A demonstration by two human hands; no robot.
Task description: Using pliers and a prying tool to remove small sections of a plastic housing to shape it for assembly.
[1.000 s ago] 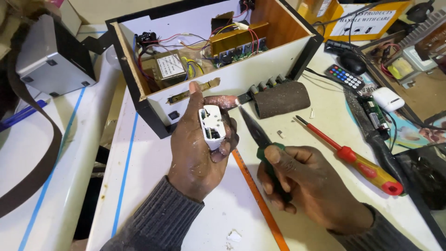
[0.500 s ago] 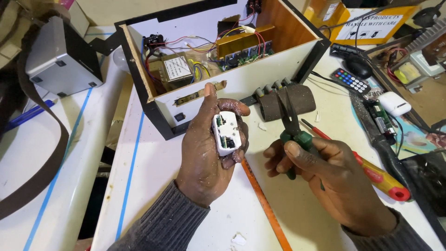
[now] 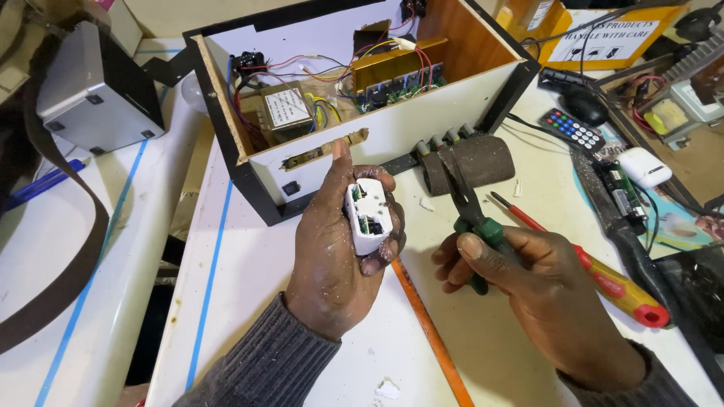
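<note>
Bench, mid-span: my left hand gripped a white module; my right hand closed around green-handled pliers.

head view, looking down, close over workbench

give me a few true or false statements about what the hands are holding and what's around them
1. The left hand holds a small white opened module. True.
2. The right hand holds a hammer. False: it grips green-handled pliers.
3. The red and yellow screwdriver lies on the table. True.
4. The wooden box is closed by a lid. False: it is open, showing wires and a transformer.
5. The remote control is in the left hand. False: it lies on the table.
</note>
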